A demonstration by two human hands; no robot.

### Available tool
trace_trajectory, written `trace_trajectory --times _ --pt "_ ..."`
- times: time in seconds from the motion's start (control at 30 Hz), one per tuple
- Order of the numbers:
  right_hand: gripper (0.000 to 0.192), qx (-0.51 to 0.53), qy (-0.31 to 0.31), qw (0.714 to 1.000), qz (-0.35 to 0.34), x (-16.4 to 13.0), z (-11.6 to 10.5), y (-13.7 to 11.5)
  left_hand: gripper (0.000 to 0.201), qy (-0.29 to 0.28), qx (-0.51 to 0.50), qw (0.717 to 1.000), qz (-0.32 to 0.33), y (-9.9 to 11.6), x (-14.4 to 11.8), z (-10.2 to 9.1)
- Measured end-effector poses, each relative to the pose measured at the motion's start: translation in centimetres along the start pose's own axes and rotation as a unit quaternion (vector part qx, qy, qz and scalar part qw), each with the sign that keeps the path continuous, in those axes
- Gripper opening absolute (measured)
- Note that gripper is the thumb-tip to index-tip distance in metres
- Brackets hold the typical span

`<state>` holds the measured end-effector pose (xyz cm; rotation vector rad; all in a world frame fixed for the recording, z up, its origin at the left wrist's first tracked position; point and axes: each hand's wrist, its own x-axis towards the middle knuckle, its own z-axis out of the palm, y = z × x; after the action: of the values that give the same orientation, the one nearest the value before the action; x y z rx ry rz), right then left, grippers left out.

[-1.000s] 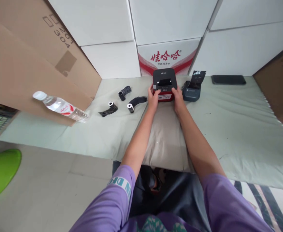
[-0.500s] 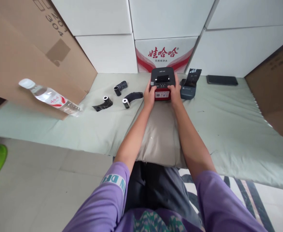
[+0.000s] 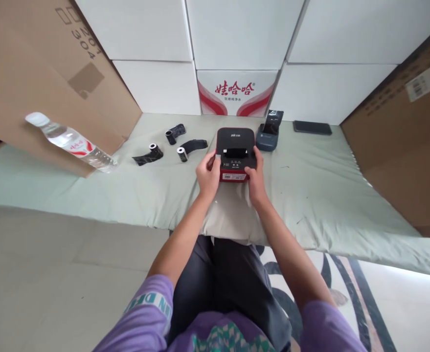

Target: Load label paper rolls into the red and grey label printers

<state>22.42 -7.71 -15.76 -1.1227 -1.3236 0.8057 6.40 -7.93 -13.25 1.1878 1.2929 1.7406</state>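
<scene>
Head view: printer at the carton's 6 o'clock, labelled side facing 6, long axis 12-to-6; left hand and right hand fingers grasp it, farther from the carton than earlier.

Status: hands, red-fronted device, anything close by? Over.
Left hand and right hand gripping red-fronted device, one each side. Lifted or resting, can't tell. Smaller dark device beyond right hand; nearest roll off left.

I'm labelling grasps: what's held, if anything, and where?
The black-and-red device, by the near part of its sides: left hand at left, right hand at right.
</scene>
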Motion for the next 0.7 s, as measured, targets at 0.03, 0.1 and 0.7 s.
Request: trace_trajectory --times 0.03,0.1,0.7 --pt "0.080 0.023 -0.001 1.000 0.003 -0.5 0.0 0.0 0.029 0.002 -0.003 1.000 -0.001 -0.2 -0.4 -0.1" --pt "0.081 0.061 -0.005 0.998 0.016 -0.9 0.1 0.1 0.033 0.004 -0.006 1.000 -0.009 -0.9 -0.6 -0.2" --pt "0.061 0.113 0.053 0.990 0.069 -0.4 0.9 1.7 0.032 -0.002 0.011 1.000 -0.025 -2.3 1.3 -0.6"
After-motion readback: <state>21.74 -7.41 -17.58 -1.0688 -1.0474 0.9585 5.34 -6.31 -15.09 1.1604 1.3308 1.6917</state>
